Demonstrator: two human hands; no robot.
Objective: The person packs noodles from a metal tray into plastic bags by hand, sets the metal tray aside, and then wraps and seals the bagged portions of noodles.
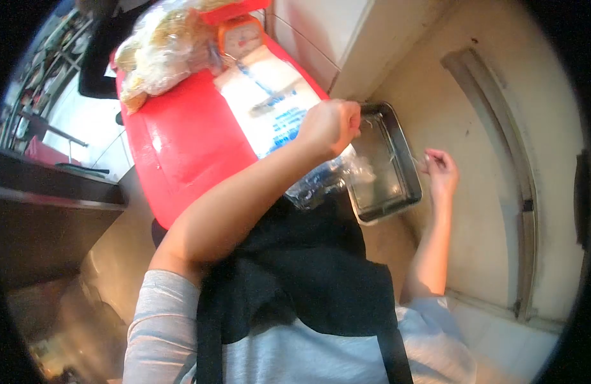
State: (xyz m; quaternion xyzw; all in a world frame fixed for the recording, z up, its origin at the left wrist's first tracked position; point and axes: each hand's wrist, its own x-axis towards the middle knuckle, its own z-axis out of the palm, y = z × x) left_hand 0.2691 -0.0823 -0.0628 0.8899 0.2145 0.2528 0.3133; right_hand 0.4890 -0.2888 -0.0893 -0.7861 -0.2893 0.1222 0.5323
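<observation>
My left hand (330, 128) is closed in a fist above the left rim of a deep metal tray (407, 160). What its fingers hold, if anything, is hidden. Beyond the tray's right rim, my right hand (440, 168) has thumb and fingertips pinched together. Anything between them is too small to make out. A few pale thin strands lie in the tray. Crumpled clear plastic (324, 180) lies at the tray's left edge, below my left wrist. Flat white plastic bags with blue print (270, 99) extend under my left hand.
A red table (180, 147) holds clear bags of pale yellowish food (170, 48) and an orange dial scale (241, 37) with a red tray on top. On the right stands a pale door-like panel (474, 128) with a long handle. A tiled wall borders the table.
</observation>
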